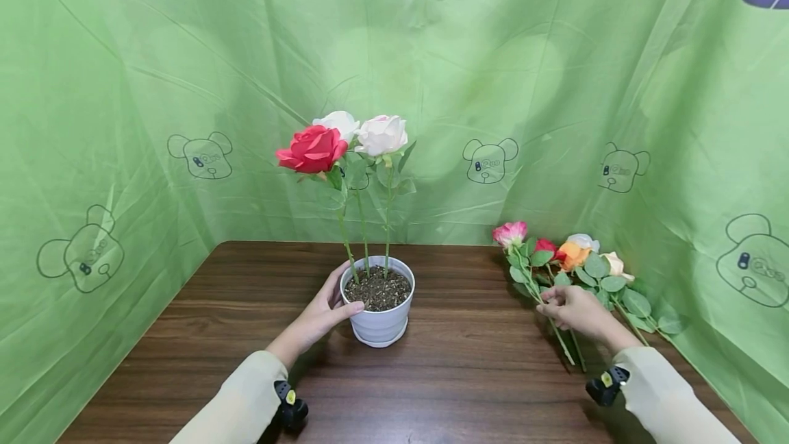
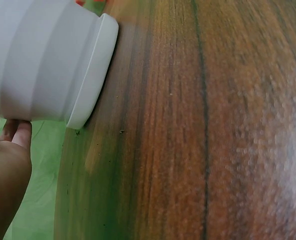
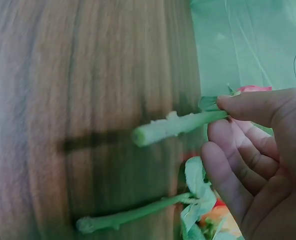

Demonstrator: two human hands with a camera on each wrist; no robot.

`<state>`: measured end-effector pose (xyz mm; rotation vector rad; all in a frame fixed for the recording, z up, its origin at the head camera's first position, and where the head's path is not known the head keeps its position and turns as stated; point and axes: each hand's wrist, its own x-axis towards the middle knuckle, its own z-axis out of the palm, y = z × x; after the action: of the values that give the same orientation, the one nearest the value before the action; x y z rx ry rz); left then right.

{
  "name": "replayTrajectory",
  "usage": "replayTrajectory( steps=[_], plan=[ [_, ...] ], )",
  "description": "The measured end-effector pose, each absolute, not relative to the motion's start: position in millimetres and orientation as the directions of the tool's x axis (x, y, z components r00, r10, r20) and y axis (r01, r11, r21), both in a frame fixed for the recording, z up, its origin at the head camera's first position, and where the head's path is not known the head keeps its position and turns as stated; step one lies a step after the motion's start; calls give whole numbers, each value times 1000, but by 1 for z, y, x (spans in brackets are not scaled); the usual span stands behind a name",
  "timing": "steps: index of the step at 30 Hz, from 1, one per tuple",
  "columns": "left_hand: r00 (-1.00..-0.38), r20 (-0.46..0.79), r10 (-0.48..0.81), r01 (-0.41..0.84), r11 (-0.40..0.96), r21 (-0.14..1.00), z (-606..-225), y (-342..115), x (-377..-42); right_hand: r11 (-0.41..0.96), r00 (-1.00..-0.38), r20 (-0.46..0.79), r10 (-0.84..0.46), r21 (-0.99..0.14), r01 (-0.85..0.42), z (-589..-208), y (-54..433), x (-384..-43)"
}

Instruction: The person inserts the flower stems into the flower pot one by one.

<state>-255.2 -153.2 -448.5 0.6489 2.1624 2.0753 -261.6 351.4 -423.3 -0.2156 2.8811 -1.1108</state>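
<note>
A white flower pot [image 1: 379, 327] filled with dark soil [image 1: 381, 292] stands upright on a saucer in the head view. Three artificial roses rise from it: a red rose [image 1: 311, 149], a white rose [image 1: 342, 123] and a pale pink rose [image 1: 383, 134]. My left hand [image 1: 319, 312] grips the pot's left side, thumb over the near rim and fingers behind. At the right, my right hand [image 1: 578, 310] pinches the stem [image 3: 180, 126] of a bright pink rose [image 1: 510, 233] between thumb and fingers. In the right wrist view, the cut stem end is lifted off the tabletop, pointing left.
More roses lie in a bunch at the table's right side, among them an orange rose [image 1: 573, 255] and a cream rose [image 1: 615, 264]. Another stem [image 3: 132, 215] rests beneath the pinched one. Green curtains [image 1: 431, 204] enclose the brown wooden table [image 1: 468, 375] at the back and sides.
</note>
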Motion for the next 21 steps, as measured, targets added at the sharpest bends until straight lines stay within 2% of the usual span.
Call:
replayTrajectory(
  steps=[14, 21],
  plan=[
    [-902, 245, 355, 260, -6, 966, -448, -153, -255, 695, -985, 57, -166, -701, -158, -400, 324, -267],
    [-904, 238, 356, 252, -6, 968, -448, -153, -255, 641, -972, 154, -179, -731, -234, -393, 305, -268]
  ],
)
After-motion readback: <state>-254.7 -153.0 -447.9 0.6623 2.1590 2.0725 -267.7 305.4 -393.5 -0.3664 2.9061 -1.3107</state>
